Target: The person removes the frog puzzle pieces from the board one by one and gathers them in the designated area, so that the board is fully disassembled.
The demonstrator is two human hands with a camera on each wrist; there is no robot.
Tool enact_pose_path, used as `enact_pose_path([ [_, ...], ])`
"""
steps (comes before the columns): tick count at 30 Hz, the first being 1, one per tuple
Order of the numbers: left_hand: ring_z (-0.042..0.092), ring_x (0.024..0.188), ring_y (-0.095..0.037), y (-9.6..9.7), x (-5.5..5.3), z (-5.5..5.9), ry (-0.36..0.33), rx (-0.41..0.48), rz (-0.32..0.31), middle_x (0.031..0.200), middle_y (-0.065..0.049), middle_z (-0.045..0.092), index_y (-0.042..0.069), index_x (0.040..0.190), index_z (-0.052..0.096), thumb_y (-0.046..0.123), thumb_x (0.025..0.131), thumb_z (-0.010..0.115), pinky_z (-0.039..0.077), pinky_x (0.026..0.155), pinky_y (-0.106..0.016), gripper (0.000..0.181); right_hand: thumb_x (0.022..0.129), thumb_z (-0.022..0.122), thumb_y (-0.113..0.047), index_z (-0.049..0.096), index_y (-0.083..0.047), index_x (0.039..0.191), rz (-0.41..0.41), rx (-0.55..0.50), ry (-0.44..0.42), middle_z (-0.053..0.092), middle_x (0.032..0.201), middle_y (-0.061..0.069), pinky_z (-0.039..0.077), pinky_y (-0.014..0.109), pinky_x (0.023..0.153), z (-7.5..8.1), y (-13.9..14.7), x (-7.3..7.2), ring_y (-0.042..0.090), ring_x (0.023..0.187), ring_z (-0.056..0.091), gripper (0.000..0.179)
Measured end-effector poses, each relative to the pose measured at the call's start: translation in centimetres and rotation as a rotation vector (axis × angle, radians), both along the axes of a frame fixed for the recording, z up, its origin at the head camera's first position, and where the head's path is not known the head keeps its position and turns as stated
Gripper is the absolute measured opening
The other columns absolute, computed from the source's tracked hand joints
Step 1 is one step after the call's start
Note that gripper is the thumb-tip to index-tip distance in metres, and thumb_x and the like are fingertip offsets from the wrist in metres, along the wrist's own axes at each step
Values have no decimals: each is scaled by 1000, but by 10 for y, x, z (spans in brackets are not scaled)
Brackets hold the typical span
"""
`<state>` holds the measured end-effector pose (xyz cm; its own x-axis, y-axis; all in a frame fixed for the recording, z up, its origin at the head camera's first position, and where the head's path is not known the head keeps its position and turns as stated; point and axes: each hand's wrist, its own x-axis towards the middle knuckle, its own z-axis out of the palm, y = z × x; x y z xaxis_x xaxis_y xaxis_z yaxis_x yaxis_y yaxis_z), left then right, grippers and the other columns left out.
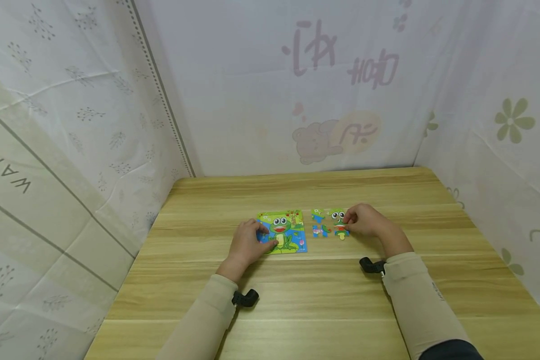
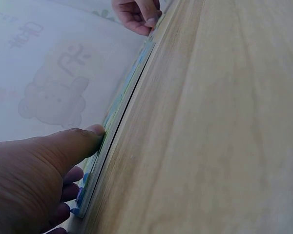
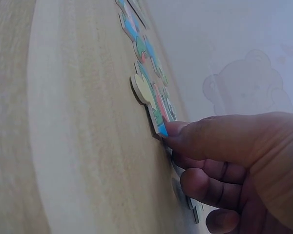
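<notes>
A square frog puzzle board (image 1: 295,235) lies flat on the wooden table. My left hand (image 1: 246,243) holds it by the lower left, thumb on the front part and fingers along the left side. To its right lie loose puzzle pieces: a blue-and-green one (image 1: 317,215), one below it (image 1: 319,231), and an upper piece with the frog's eyes (image 1: 338,215). With thumb and fingertips my right hand (image 1: 366,220) pinches the edge of the puzzle piece with the red mouth and yellow tab (image 3: 145,92). My fingers partly hide that edge.
The pale wooden table (image 1: 297,310) ends at a printed white curtain (image 1: 234,100) behind, with more curtain on both sides. Part of another flat piece (image 3: 194,207) shows beneath my right fingers. Each wrist wears a black camera mount (image 1: 245,298).
</notes>
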<state>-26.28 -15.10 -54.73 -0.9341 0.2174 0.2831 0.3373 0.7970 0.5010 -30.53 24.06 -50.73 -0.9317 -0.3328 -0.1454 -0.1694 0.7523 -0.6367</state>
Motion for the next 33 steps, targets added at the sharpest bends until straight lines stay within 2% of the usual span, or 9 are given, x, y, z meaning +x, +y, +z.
enact_pose_path([
  [8, 57, 98, -23, 0, -1, -1, 3, -6, -3, 96, 5, 62, 16, 96, 74, 44, 81, 91, 49, 93, -40, 36, 96, 76, -6, 75, -7, 99, 4, -13, -3, 68, 92, 4, 53, 35, 76, 0, 3, 1, 21, 85, 60, 4],
  [15, 57, 97, -22, 2, 0, 0, 5, -12, 6, 97, 4, 63, 16, 97, 74, 44, 82, 91, 49, 90, -40, 36, 97, 74, -7, 74, -5, 103, 9, -57, 21, 67, 92, 5, 53, 33, 68, 5, -5, 4, 20, 81, 59, 6],
  [24, 58, 98, -24, 1, 1, 1, 8, -8, -4, 98, 4, 64, 16, 98, 75, 44, 83, 90, 50, 90, -41, 36, 99, 74, -10, 74, -5, 108, 89, -52, 59, 68, 92, 2, 55, 33, 70, 10, -44, 7, 18, 81, 62, 10],
  [33, 57, 96, -22, -1, 0, 1, 15, -29, -18, 96, 6, 63, 18, 97, 75, 46, 84, 89, 50, 87, -41, 33, 98, 76, -16, 75, -9, 113, 170, 2, 96, 67, 95, -3, 56, 34, 76, 9, -86, -1, 15, 85, 63, 16],
])
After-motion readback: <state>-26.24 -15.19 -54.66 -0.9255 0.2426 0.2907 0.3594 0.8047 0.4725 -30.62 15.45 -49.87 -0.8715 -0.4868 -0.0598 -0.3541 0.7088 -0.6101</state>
